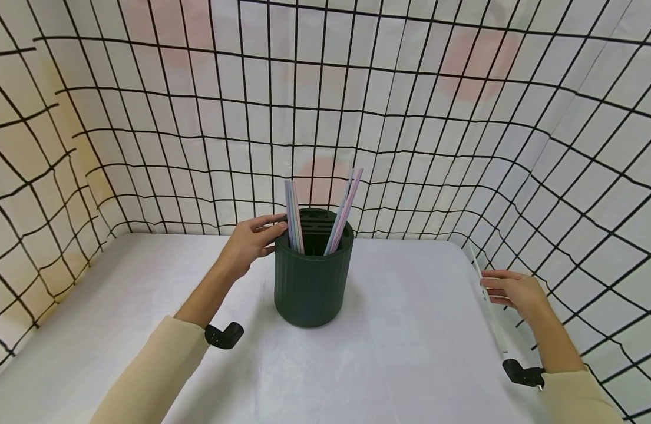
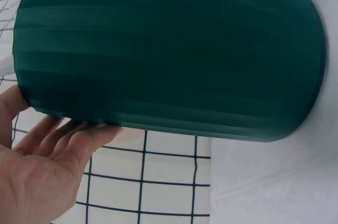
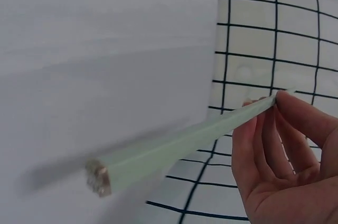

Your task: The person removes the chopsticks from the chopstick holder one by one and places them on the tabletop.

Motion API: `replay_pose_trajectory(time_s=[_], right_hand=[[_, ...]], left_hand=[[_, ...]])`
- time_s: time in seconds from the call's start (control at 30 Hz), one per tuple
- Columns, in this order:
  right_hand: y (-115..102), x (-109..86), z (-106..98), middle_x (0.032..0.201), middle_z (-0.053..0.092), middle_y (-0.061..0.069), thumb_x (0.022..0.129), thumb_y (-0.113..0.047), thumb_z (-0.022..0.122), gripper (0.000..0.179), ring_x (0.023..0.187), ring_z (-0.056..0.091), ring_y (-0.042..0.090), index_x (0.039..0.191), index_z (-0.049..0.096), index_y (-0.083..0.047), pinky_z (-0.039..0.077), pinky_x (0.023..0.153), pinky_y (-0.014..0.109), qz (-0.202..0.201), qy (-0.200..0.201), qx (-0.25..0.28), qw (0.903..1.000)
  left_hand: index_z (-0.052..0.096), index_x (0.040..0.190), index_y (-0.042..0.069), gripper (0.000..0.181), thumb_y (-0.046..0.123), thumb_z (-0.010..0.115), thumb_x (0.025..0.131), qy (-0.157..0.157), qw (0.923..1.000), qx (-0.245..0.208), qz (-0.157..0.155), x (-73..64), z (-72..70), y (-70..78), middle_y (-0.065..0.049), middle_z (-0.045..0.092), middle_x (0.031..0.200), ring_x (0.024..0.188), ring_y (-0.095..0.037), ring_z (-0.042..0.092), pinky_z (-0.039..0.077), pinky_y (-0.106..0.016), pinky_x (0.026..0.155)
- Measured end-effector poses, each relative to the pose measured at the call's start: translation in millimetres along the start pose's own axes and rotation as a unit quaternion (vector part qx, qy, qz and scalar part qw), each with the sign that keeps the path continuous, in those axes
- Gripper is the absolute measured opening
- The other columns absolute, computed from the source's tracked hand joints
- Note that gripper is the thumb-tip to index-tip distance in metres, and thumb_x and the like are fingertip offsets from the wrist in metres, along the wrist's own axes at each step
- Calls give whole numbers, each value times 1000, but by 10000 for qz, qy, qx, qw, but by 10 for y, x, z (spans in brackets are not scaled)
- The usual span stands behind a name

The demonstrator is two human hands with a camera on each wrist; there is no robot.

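Note:
A dark green ribbed pen holder (image 1: 311, 288) stands upright on the white surface. Its top has several compartments, and pastel sticks in blue and pink lean out of it, one bunch (image 1: 294, 215) at the left and another (image 1: 344, 213) at the right. My left hand (image 1: 253, 240) holds the holder near its left rim; in the left wrist view its fingers (image 2: 87, 145) lie against the ribbed wall, partly hidden behind it. Off to the right, my right hand (image 1: 516, 292) pinches a long, thin pale green stick (image 3: 174, 150) between thumb and fingertips. Its near end looks rough and whitish.
Black wire grid (image 1: 325, 129) rises at the back and both sides, with white sheeting behind it. A white covered table (image 1: 410, 330) spreads below, meeting the grid close to my right hand. Small black cameras (image 1: 224, 335) sit on both wrists.

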State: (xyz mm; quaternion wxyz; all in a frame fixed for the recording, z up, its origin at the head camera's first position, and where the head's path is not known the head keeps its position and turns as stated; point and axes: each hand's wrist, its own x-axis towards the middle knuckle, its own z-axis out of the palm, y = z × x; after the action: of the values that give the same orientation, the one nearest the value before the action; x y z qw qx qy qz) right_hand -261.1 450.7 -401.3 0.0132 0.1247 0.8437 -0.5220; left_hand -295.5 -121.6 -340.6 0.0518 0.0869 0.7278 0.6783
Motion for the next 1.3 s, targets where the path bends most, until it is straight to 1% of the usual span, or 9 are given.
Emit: replay_pose_trajectory(time_s=[0.13, 0.2, 0.27, 0.4, 0.53, 0.73, 0.87, 1.13, 1.3], right_hand=[[139, 41, 34, 96, 73, -19, 93, -29, 76, 60, 89, 72, 3, 140, 57, 4, 63, 82, 26, 101, -300, 102, 9994], [189, 57, 51, 97, 73, -19, 94, -26, 76, 56, 90, 72, 5, 138, 59, 3, 63, 82, 26, 131, -386, 146, 9991], [233, 77, 65, 98, 74, -18, 94, -24, 75, 52, 90, 72, 6, 137, 60, 3, 63, 82, 26, 175, -458, 200, 9986], [320, 119, 83, 96, 74, -18, 95, -23, 74, 52, 90, 72, 5, 137, 60, 4, 62, 81, 25, 333, -492, 281, 9978], [403, 150, 98, 93, 73, -20, 93, -24, 77, 55, 86, 71, 2, 137, 61, 3, 62, 80, 24, 493, -389, 261, 9977], [464, 169, 135, 89, 71, -21, 94, -23, 75, 46, 84, 70, 3, 133, 66, 0, 62, 74, 22, 499, -278, 113, 9983], [476, 174, 162, 88, 71, -20, 94, -21, 75, 44, 80, 69, 4, 132, 66, 0, 62, 70, 23, 563, -239, 87, 9981], [508, 203, 215, 80, 73, -15, 90, -19, 79, 28, 67, 65, 5, 115, 77, -8, 60, 63, 22, 825, 14, 87, 9965], [524, 223, 237, 79, 73, -13, 89, -17, 80, 23, 65, 65, 5, 110, 79, -8, 60, 61, 22, 863, 102, 180, 9961]], left_hand=[[57, 145, 11, 50, 28, 67, 100, -1, 10000, -34, 8, 3, 1, -7, -15, 58, 145, 128, -30, 61, 54, -43, 105], [57, 145, 12, 49, 28, 67, 100, 1, 10000, -44, 15, 3, 3, -8, -15, 58, 145, 128, -30, 61, 54, -43, 105], [57, 145, 12, 49, 28, 67, 100, 2, 10000, -49, 17, 4, 3, -9, -15, 58, 145, 128, -30, 61, 54, -44, 105], [57, 145, 12, 49, 29, 67, 100, 10, 10000, -11, 31, 1, -3, -13, -15, 58, 145, 128, -30, 61, 54, -44, 105], [58, 145, 12, 50, 29, 68, 100, 16, 10000, -15, 37, -1, -2, -14, -15, 58, 144, 128, -30, 62, 54, -43, 104], [58, 144, 13, 49, 30, 68, 99, 61, 10000, -35, 21, 0, 9, -14, -14, 59, 143, 127, -29, 63, 54, -42, 105], [59, 144, 13, 49, 30, 69, 99, 62, 10000, -21, 46, 3, 16, -10, -15, 60, 143, 127, -29, 63, 53, -43, 105], [59, 144, 14, 48, 30, 68, 99, 75, 10000, -26, 6, 5, 16, -20, -14, 60, 142, 127, -29, 63, 53, -42, 105], [58, 145, 13, 49, 30, 68, 99, 84, 10000, -27, -3, 4, 9, -29, -15, 60, 143, 127, -29, 62, 53, -43, 106]])
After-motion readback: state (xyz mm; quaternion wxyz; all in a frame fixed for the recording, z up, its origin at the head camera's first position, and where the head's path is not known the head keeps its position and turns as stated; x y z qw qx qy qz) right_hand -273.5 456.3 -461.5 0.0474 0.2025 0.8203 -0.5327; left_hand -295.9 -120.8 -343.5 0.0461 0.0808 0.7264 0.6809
